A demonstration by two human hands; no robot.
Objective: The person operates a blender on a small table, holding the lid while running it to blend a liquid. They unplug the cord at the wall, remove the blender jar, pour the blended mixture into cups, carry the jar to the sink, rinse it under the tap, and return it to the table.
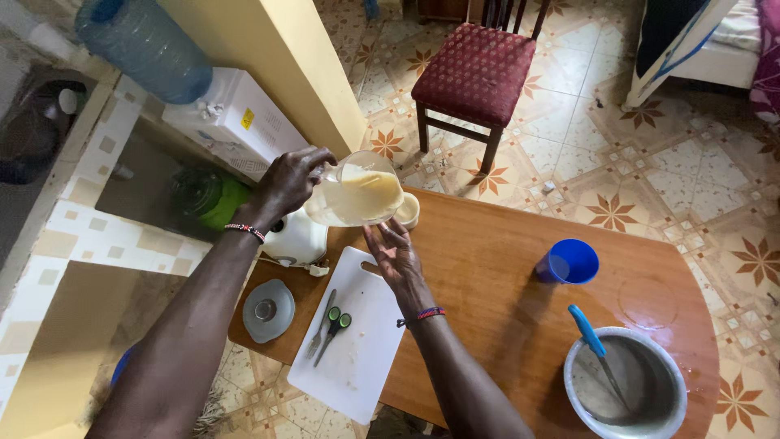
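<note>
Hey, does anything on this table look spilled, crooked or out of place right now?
Nothing is clearly spilled. The left hand holds the blender jug of pale liquid tilted over a small cup, while the right hand sits beneath. A faint ring mark shows on the table.

Counts, all rel. to the wooden table: on it, 1 white cutting board, 1 fork, 1 blue cup, 1 bowl, 1 grey lid; above it, 1 blender jug, 2 hands; beyond it, 1 red chair.
</note>
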